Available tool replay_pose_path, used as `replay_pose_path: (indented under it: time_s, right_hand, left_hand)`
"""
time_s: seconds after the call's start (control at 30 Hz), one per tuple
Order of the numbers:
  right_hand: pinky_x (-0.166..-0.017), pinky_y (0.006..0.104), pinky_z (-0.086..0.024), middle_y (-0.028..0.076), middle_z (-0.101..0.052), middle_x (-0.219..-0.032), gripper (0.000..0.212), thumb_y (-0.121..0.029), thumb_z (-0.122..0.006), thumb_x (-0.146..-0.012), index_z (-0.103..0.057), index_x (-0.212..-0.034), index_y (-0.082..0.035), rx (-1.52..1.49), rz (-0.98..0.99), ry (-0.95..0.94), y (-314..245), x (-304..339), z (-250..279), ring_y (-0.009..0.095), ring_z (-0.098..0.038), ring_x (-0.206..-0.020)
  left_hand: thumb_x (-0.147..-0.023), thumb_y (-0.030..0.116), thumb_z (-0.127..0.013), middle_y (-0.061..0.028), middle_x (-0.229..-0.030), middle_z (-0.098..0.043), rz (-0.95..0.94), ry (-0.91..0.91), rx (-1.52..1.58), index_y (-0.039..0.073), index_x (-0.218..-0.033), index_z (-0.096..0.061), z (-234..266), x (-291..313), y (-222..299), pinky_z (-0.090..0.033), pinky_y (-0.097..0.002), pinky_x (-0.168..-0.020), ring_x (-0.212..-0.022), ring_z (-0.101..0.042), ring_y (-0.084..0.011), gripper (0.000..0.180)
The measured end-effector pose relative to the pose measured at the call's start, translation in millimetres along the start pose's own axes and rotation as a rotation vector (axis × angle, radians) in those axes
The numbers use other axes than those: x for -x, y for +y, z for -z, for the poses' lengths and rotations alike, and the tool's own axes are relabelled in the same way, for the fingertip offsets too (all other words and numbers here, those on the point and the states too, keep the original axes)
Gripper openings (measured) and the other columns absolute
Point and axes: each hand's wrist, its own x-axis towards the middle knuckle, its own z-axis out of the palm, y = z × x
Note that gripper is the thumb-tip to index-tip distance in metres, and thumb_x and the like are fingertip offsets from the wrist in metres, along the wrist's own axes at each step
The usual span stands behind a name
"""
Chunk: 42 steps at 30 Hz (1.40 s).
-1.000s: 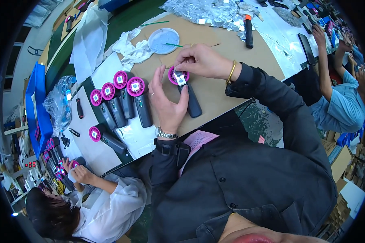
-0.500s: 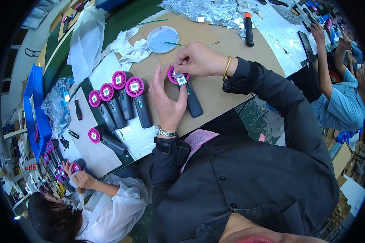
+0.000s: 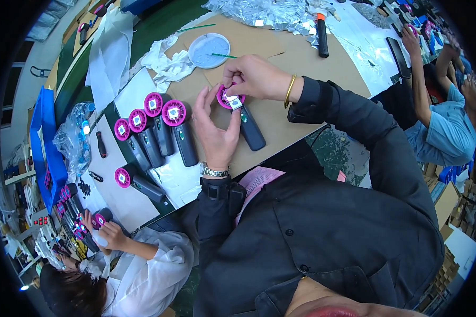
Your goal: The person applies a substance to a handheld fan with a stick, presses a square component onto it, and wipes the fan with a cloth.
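Note:
A handheld device with a magenta slotted round head and a dark grey handle lies on brown cardboard before me, much like a small fan. My left hand steadies its head, fingers along the far left side and thumb at the near edge. A shiny white square piece sits on that head beside the thumb. Over the head's centre, my right hand pinches with thumb and fingers together. Whatever the fingertips hold is too small and covered to make out.
Several similar devices lie to the left, near a screwdriver. Beyond my hands are a white dish with a green stick, crumpled cloth, an orange-black tool and silvery pieces. A co-worker handles devices at lower left.
My right fingertips have moved slightly left and lower onto the device's head. The left hand stays at the head's side. At lower left, the co-worker's hands have shifted a little.

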Motion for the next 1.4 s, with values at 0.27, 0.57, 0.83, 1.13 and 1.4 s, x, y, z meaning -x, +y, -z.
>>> replay_pose_path:
  time_s: [0.27,0.57,0.83,1.13,1.4]
  right_hand:
    - [-0.071,0.0343,-0.048,0.006,-0.062,-0.084,0.024,-0.013,-0.084,-0.083,-0.068,-0.098,-0.003,-0.088,0.167,0.093,-2.8,31.9,1.3,0.017,-0.058,-0.076]
    - [-0.086,0.0408,-0.049,0.006,-0.063,-0.104,0.022,-0.015,-0.081,-0.084,-0.068,-0.101,-0.01,0.265,0.442,0.189,-3.8,47.4,-2.1,0.03,-0.061,-0.097]
    - [-0.089,0.0398,-0.047,0.004,-0.064,-0.105,0.021,-0.016,-0.079,-0.083,-0.071,-0.102,-0.01,0.504,0.6,0.227,-3.2,35.9,0.0,0.025,-0.062,-0.101]
    - [-0.093,0.0398,-0.046,0.004,-0.066,-0.103,0.021,-0.02,-0.078,-0.081,-0.072,-0.099,-0.011,0.594,0.59,0.23,-11.1,26.2,0.8,0.024,-0.062,-0.103]
    - [-0.094,0.0397,-0.046,0.005,-0.065,-0.092,0.02,-0.023,-0.077,-0.079,-0.071,-0.093,-0.011,0.9,0.601,0.183,-21.8,21.4,-4.0,0.024,-0.063,-0.099]
  left_hand:
    - [-0.083,0.008,-0.082,-0.018,-0.141,-0.064,-0.007,-0.011,-0.075,0.001,-0.154,-0.038,6.5,2.2,6.0,-0.037,-0.0459,-0.114,-0.132,-0.057,-0.0341,0.084]
    - [-0.083,0.006,-0.077,-0.0168,-0.142,-0.063,-0.077,-0.033,-0.128,0.001,-0.155,-0.039,9.0,-0.2,4.7,-0.037,-0.0455,-0.113,-0.133,-0.055,-0.0342,0.082]
    - [-0.085,0.006,-0.078,-0.0174,-0.14,-0.065,-0.072,-0.028,-0.073,0.0,-0.154,-0.038,5.5,0.6,-1.9,-0.035,-0.0454,-0.113,-0.131,-0.057,-0.0336,0.08]
    - [-0.085,0.005,-0.079,-0.0182,-0.138,-0.066,-0.07,-0.029,-0.048,0.0,-0.152,-0.039,4.8,-1.0,-3.5,-0.035,-0.0453,-0.113,-0.129,-0.059,-0.0333,0.078]
    - [-0.086,0.005,-0.078,-0.0173,-0.139,-0.065,-0.052,-0.028,-0.045,0.0,-0.151,-0.04,5.7,2.0,-5.7,-0.034,-0.0449,-0.113,-0.13,-0.058,-0.0327,0.076]
